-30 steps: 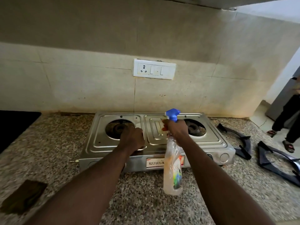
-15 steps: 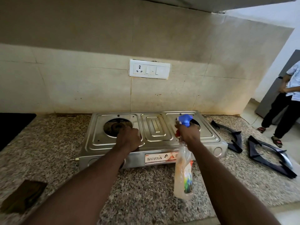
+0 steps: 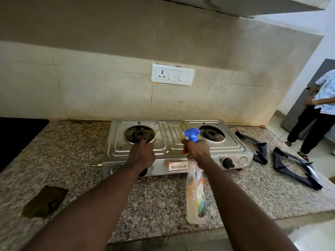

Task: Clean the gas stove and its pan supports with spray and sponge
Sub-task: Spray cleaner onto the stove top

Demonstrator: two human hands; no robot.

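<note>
A steel two-burner gas stove [image 3: 233,144] stands on the granite counter against the wall, with both burners bare. My left hand [image 3: 141,156] rests on the stove top just in front of the left burner [image 3: 139,135], fingers curled; nothing shows in it. My right hand [image 3: 198,151] grips the neck of a clear spray bottle [image 3: 195,196] with a blue nozzle, held above the stove's front middle. The bottle hangs down over the counter. Two black pan supports [image 3: 258,148] [image 3: 297,170] lie on the counter to the right of the stove.
A dark green scrub pad [image 3: 45,201] lies on the counter at the front left. A black surface [image 3: 16,136] sits at the far left. A wall socket [image 3: 172,74] is above the stove. A person [image 3: 319,113] stands at the right by a grey door.
My right hand has carried the spray bottle rightward and back toward the stove's middle. My view has pulled back and shifted. The left hand has stayed by the left burner.
</note>
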